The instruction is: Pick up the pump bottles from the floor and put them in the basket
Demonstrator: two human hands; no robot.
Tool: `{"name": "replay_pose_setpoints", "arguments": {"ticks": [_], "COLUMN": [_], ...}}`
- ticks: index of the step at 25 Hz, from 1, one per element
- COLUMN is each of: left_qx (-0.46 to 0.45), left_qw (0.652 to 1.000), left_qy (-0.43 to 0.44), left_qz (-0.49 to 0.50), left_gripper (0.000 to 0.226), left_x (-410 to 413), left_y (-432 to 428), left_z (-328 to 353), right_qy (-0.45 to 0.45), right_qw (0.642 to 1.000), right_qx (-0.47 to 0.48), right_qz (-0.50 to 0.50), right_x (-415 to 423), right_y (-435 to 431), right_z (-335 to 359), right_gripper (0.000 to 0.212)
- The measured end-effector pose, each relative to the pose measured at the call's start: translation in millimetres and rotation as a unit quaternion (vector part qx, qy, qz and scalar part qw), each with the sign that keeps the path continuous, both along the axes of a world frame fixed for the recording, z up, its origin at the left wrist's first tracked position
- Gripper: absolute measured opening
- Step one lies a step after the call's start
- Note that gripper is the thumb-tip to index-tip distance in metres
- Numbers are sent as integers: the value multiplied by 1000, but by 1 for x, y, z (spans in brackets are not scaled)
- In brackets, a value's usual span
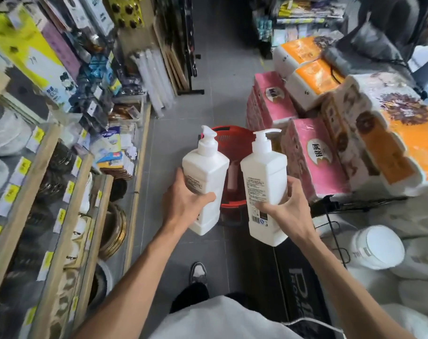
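Halfway-ish: gripping left pump bottle (pixel 206 171) in left hand (pixel 183 204), right pump bottle (pixel 264 172) in right hand (pixel 287 209), neither in basket (pixel 235 132) yet.

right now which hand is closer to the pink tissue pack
Right. The right hand, gripping a pump bottle, is just beside the pink tissue pack; the left hand is on the far side of the red basket.
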State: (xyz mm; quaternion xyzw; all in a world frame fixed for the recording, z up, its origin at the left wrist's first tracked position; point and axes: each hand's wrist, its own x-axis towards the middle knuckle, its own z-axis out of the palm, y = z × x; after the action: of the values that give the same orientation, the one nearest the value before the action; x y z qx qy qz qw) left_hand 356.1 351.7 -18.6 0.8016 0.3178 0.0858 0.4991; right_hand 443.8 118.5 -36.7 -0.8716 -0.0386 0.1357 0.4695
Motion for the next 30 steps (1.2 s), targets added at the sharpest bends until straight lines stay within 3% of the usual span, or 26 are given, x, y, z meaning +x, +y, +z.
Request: {"name": "replay_pose_setpoints", "arguments": {"ticks": [9,18,30], "left_qx": [-19,-41,-83], "left_qw": [998,997,991], "left_qy": [19,44,51], "left_qz": [-61,-48,-87], "left_gripper": [59,61,69], "left_x": [136,261,370], "left_y": [65,80,123], "left_z": [-24,-41,-97], "right_qy": [25,71,87], "right_qw": [998,994,985], "right_qx": [-4,-12,-54], "right_qz": [-54,-85,-142], "right_x": [100,205,285], "right_y": [80,93,137], "right_z": [-33,-48,-89], "right_gripper": [80,82,83]}}
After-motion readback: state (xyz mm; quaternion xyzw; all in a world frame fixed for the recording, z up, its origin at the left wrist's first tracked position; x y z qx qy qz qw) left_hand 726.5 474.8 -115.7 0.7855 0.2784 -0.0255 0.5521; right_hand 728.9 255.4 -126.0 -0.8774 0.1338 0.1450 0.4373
